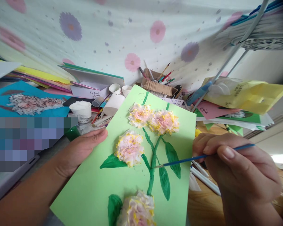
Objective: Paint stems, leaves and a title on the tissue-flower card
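Observation:
My left hand (85, 146) grips the left edge of a light green sheet of card (85, 191), thumb on top and the other fingers hidden beneath. Several crumpled-paper flowers in pink, white and yellow are stuck on it, among them one flower (130, 148) near my left thumb. Dark green painted stems (153, 160) and leaves (165, 183) spread between the flowers. In my right hand (235, 166) is a thin blue paintbrush (184, 161), pinched between thumb and fingers. Its bristle tip is at the main stem, near a fork; whether it touches the card I cannot tell.
Behind the card stand paper cups (80, 110) and a cardboard box of pencils and brushes (159, 84). A blue sheet with a crumpled-paper piece (35, 103) lies left. At right are a yellow packet (245, 94), stacked papers and a metal rack. A flowered curtain (103, 40) hangs behind.

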`<action>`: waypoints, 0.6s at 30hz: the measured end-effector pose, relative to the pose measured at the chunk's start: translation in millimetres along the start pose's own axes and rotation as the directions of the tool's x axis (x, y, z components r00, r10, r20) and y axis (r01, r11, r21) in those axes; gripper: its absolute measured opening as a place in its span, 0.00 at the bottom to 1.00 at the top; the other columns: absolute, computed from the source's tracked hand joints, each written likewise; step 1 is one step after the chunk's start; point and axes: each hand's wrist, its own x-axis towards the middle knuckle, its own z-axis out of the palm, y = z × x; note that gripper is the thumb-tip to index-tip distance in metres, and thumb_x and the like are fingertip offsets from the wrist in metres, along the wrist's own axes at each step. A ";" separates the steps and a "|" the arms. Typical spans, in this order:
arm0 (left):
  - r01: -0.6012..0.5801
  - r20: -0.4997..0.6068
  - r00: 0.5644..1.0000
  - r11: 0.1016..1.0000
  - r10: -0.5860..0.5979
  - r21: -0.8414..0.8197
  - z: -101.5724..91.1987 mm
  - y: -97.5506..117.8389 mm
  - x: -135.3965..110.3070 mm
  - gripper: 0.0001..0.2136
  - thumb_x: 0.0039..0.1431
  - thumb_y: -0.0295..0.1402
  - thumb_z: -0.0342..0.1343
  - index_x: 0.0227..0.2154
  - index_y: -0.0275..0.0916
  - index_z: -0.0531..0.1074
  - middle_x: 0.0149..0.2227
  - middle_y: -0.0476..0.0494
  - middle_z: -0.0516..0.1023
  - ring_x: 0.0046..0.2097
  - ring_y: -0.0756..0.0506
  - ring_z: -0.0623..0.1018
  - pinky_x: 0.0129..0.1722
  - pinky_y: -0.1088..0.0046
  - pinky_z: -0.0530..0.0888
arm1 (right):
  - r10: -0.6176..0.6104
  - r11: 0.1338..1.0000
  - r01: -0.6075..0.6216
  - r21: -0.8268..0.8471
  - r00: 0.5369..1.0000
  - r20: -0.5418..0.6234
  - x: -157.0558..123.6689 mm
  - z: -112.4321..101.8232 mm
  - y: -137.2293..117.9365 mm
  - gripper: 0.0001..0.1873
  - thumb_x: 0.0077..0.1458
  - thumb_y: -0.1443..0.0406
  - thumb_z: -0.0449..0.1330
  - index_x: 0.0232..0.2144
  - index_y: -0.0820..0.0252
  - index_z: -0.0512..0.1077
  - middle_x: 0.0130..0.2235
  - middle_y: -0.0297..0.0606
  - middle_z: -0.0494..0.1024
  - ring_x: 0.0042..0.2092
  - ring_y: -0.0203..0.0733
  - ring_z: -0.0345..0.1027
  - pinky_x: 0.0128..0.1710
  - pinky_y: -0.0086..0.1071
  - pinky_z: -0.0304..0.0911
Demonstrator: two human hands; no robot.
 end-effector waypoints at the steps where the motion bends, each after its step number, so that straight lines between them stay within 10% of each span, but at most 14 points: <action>1: 0.013 -0.005 1.000 1.000 -0.013 -0.007 0.9 0.8 -1.0 0.38 0.53 0.43 0.81 0.66 0.41 0.77 0.46 0.33 0.91 0.45 0.27 0.91 0.45 0.55 0.88 | 0.004 1.000 -0.004 -0.017 1.000 -0.011 -0.6 0.1 0.0 0.06 0.68 0.64 0.69 0.39 0.51 0.88 0.32 0.38 0.85 0.33 0.46 0.79 0.33 0.40 0.75; 18: 0.034 -0.001 0.999 0.999 -0.034 -0.033 12.8 7.1 -7.8 0.47 0.47 0.43 0.84 0.71 0.46 0.72 0.48 0.39 0.91 0.51 0.29 0.90 0.54 0.60 0.86 | 0.017 1.000 -0.017 0.002 1.000 0.018 -0.5 0.3 -2.7 0.07 0.68 0.64 0.68 0.38 0.55 0.87 0.30 0.38 0.83 0.30 0.45 0.77 0.31 0.41 0.74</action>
